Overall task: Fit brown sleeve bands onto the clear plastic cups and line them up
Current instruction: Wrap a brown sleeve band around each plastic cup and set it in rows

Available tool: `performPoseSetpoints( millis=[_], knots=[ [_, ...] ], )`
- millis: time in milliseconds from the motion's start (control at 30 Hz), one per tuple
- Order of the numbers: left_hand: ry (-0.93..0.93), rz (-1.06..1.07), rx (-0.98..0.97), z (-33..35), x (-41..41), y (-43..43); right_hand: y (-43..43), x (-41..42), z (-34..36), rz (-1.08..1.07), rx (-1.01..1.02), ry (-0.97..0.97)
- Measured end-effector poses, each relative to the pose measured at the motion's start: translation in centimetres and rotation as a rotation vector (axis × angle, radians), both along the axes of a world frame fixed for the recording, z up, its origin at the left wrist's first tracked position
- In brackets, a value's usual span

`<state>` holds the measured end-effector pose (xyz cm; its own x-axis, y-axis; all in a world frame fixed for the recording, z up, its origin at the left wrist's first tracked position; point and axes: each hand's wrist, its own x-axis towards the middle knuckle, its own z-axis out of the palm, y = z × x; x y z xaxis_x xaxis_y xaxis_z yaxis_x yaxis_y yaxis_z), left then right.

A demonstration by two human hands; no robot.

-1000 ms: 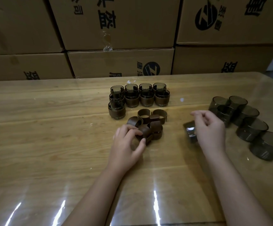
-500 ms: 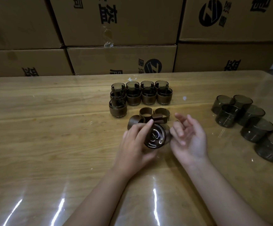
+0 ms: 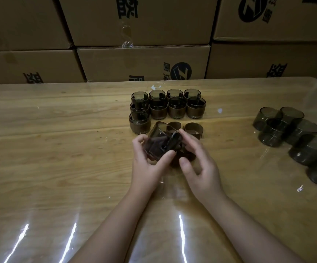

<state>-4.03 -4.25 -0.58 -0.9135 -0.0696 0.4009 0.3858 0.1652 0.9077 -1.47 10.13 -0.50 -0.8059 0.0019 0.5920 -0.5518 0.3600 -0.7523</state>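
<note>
1. The fingers (image 3: 139, 142) of the left hand (image 3: 148, 166) curl round the left side of a clear, smoke-tinted cup (image 3: 161, 143), and its thumb (image 3: 165, 156) presses the near side, so this hand grips the cup.
2. The right hand (image 3: 201, 168) lays its index finger (image 3: 189, 138) along the cup's right side, up near the rim. Its thumb (image 3: 184, 162) is bent lower down, just apart from the cup. I cannot tell whether this hand is gripping anything.
3. The cup is held above the tabletop (image 3: 59, 158) between the two hands, tilted so its mouth faces up and away. Its lower part looks dark brown, but I cannot tell whether a band is already seated on it.
4. Loose brown bands (image 3: 193, 129) lie just behind the hands, and more dark bands (image 3: 189, 157) show under the right hand.
5. Beyond them stand the sleeved cups (image 3: 176, 109), upright and touching in two rows of four. One more (image 3: 139, 122) stands in front of the left end.
6. Well apart on the right, the bare cups (image 3: 286, 128) sit in a loose cluster that runs toward the near right edge.
7. The tabletop is pale wood under a glossy clear cover with streaks of glare.
8. Cardboard boxes (image 3: 144, 61) with black print are stacked along its far edge.
</note>
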Motion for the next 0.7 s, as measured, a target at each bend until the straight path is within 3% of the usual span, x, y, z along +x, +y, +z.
performPoseSetpoints(
  millis=[533,700],
  knots=[
    [0.068,0.084,0.021,-0.03,-0.75,-0.19,-0.24,0.01,0.17,-0.048,0.119,0.158],
    [0.18,0.092,-0.145,-0.01,-0.56,-0.03,-0.15,0.12,0.34,-0.071,0.154,0.187]
  ],
)
